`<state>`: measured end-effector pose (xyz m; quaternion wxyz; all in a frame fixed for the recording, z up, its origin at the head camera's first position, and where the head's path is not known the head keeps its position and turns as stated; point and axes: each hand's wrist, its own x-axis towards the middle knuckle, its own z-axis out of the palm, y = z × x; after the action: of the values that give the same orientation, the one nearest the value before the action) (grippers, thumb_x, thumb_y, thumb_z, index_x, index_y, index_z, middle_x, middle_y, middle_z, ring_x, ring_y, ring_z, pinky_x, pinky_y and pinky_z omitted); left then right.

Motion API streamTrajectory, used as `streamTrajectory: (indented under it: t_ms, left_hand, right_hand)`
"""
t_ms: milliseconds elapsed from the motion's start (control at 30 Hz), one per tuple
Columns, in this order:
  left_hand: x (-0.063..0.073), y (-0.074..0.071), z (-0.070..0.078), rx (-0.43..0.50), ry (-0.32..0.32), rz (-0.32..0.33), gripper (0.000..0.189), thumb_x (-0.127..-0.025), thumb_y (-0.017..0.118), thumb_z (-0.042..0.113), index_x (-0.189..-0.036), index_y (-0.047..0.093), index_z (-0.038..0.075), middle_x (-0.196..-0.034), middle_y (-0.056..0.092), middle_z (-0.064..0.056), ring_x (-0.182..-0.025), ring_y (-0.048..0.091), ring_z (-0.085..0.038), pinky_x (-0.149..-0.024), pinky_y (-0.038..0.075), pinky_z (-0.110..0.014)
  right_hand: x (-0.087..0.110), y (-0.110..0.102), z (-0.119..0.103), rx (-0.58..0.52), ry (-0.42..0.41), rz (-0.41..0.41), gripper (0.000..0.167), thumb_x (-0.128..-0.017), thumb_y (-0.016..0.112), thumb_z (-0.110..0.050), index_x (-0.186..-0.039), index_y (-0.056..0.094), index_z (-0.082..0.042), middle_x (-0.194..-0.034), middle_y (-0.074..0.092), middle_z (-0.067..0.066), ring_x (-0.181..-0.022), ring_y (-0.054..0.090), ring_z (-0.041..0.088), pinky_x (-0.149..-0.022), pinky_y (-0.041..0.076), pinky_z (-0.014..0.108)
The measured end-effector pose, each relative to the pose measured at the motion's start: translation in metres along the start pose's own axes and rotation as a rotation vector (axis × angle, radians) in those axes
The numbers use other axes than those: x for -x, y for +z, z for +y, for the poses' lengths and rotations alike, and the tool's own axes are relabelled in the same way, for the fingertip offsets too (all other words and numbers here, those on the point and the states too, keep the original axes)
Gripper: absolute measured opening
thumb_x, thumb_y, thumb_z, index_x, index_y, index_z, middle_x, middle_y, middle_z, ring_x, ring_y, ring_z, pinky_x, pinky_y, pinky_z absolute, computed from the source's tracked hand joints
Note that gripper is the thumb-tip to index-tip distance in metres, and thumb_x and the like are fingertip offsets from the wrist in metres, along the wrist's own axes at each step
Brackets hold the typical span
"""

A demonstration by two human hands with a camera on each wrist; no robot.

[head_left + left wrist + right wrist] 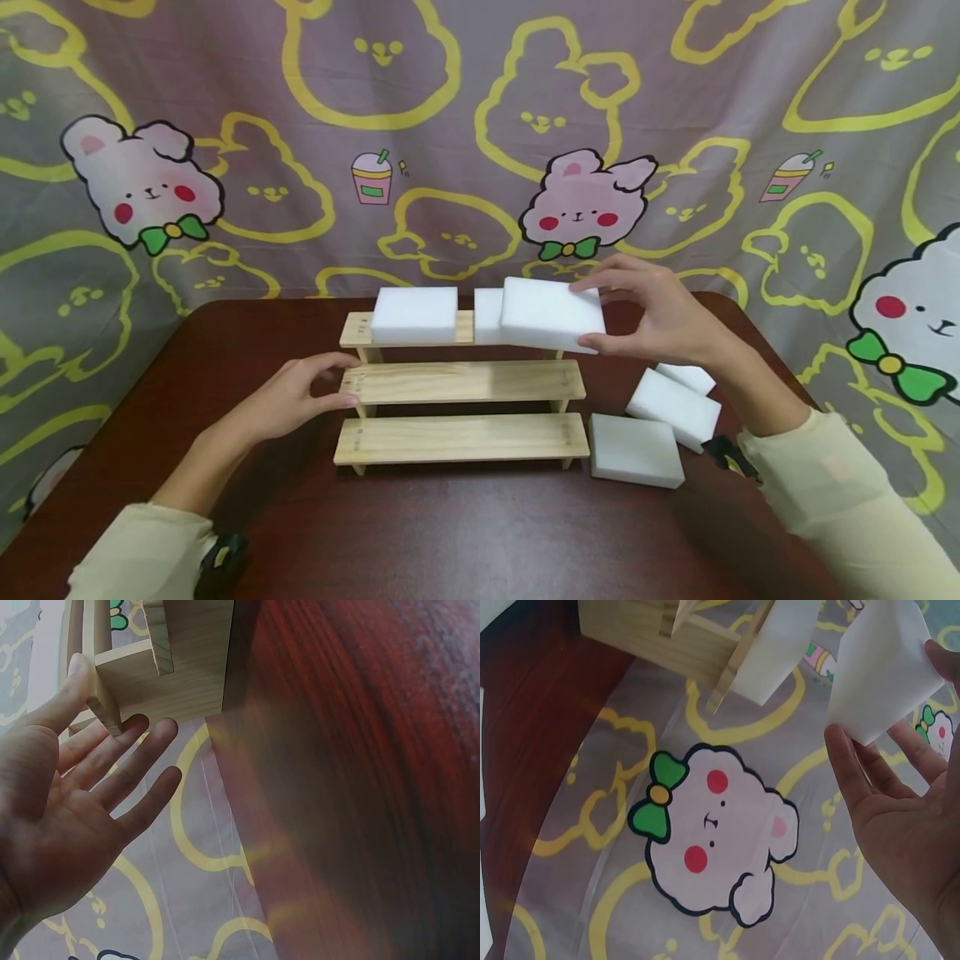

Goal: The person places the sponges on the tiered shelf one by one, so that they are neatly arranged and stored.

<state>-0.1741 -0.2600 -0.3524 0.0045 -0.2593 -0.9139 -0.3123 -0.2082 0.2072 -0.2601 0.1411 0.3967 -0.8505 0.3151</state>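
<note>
A three-step wooden display rack (pixel 465 437) stands on the table. My left hand (pixel 288 398) is at the left end of its middle step, thumb in front and index finger behind, pinching the end; the other fingers spread loosely in the left wrist view. My right hand (pixel 648 308) pinches a white sponge block (pixel 551 310) by its right end, thumb below and fingers on the far side. That block is slightly tilted, over the right part of the top step. One white sponge block (pixel 415 314) lies on the top step's left part. Another sponge block (pixel 487 315) there is partly hidden behind the held one.
Right of the rack lie more white sponge blocks: one near the bottom step (pixel 636 450), one angled behind it (pixel 675 407), and one partly covered (pixel 688 377). The dark red table (pixel 465 533) ends at a patterned curtain (pixel 450 150) behind.
</note>
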Motion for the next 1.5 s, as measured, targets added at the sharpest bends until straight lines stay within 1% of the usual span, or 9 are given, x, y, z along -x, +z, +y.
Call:
streamTrajectory:
  t_ms: [233, 400, 567, 733, 867, 967, 1300, 1400, 1500]
  left_hand:
    - [0.0, 0.0, 0.0, 0.002, -0.001, -0.005, 0.044, -0.093, 0.08, 0.019, -0.128, 0.065, -0.002, -0.114, 0.074, -0.012, -0.099, 0.071, -0.026, -0.085, 0.055, -0.051]
    - [0.0, 0.0, 0.0, 0.006, -0.012, -0.006, 0.044, -0.093, 0.08, 0.018, -0.128, 0.065, -0.003, -0.114, 0.073, -0.013, -0.099, 0.071, -0.027, -0.085, 0.055, -0.052]
    - [0.0, 0.0, -0.001, 0.017, -0.014, -0.006, 0.044, -0.093, 0.08, 0.017, -0.128, 0.064, -0.004, -0.113, 0.073, -0.014, -0.099, 0.071, -0.027, -0.084, 0.055, -0.051]
    - [0.0, 0.0, -0.001, 0.016, -0.016, -0.01, 0.044, -0.093, 0.08, 0.017, -0.129, 0.064, -0.004, -0.114, 0.073, -0.014, -0.1, 0.071, -0.027, -0.085, 0.055, -0.052]
    - [0.0, -0.001, -0.001, 0.014, -0.015, -0.014, 0.045, -0.093, 0.079, 0.019, -0.13, 0.064, -0.004, -0.115, 0.073, -0.013, -0.1, 0.071, -0.027, -0.085, 0.055, -0.051]
    - [0.0, -0.001, -0.001, 0.02, -0.013, -0.017, 0.046, -0.093, 0.08, 0.019, -0.13, 0.064, -0.004, -0.114, 0.073, -0.013, -0.1, 0.071, -0.026, -0.084, 0.055, -0.05]
    - [0.0, 0.0, -0.001, 0.016, -0.014, -0.017, 0.046, -0.093, 0.08, 0.02, -0.13, 0.064, -0.003, -0.113, 0.074, -0.012, -0.099, 0.071, -0.024, -0.084, 0.055, -0.05]
    - [0.0, 0.0, -0.002, 0.011, -0.009, -0.011, 0.045, -0.093, 0.08, 0.02, -0.129, 0.065, -0.003, -0.113, 0.074, -0.012, -0.099, 0.071, -0.024, -0.084, 0.055, -0.05]
    - [-0.001, 0.0, -0.003, 0.005, -0.006, -0.009, 0.045, -0.093, 0.08, 0.02, -0.129, 0.065, -0.003, -0.113, 0.074, -0.012, -0.099, 0.071, -0.024, -0.085, 0.055, -0.05]
  right_hand:
    - [-0.003, 0.01, -0.006, -0.041, -0.007, -0.032, 0.05, -0.073, 0.094, -0.013, -0.118, 0.075, -0.006, -0.119, 0.066, 0.005, -0.105, 0.061, 0.016, -0.089, 0.057, 0.027]
    - [-0.004, 0.018, -0.011, -0.071, -0.025, -0.045, 0.05, -0.072, 0.094, -0.012, -0.118, 0.075, -0.007, -0.118, 0.065, 0.004, -0.105, 0.061, 0.016, -0.089, 0.057, 0.027]
    - [-0.004, 0.026, -0.015, -0.036, -0.057, -0.046, 0.052, -0.072, 0.094, -0.019, -0.12, 0.076, -0.01, -0.116, 0.066, 0.002, -0.099, 0.061, 0.017, -0.082, 0.055, 0.026]
    - [-0.005, 0.032, -0.02, -0.036, -0.065, -0.043, 0.052, -0.072, 0.094, -0.023, -0.119, 0.076, -0.011, -0.115, 0.066, 0.0, -0.098, 0.061, 0.017, -0.076, 0.051, 0.034]
    - [-0.007, 0.037, -0.025, -0.062, -0.046, -0.048, 0.052, -0.072, 0.094, -0.023, -0.119, 0.076, -0.011, -0.115, 0.066, 0.0, -0.099, 0.063, 0.016, -0.079, 0.055, 0.042]
    - [-0.009, 0.043, -0.029, -0.079, -0.027, -0.057, 0.052, -0.073, 0.094, -0.025, -0.119, 0.076, -0.011, -0.116, 0.065, -0.001, -0.099, 0.065, 0.015, -0.08, 0.057, 0.043]
    - [-0.012, 0.064, -0.042, -0.127, -0.018, -0.079, 0.05, -0.074, 0.095, -0.024, -0.118, 0.075, -0.011, -0.118, 0.066, -0.001, -0.105, 0.063, 0.015, -0.085, 0.059, 0.034]
    - [-0.013, 0.068, -0.044, -0.143, -0.034, -0.092, 0.05, -0.075, 0.095, -0.024, -0.119, 0.074, -0.012, -0.119, 0.066, -0.002, -0.108, 0.062, 0.015, -0.087, 0.059, 0.039]
    - [-0.016, 0.074, -0.044, -0.163, -0.084, -0.089, 0.049, -0.075, 0.094, -0.023, -0.118, 0.073, -0.011, -0.118, 0.066, -0.002, -0.108, 0.062, 0.014, -0.087, 0.059, 0.042]
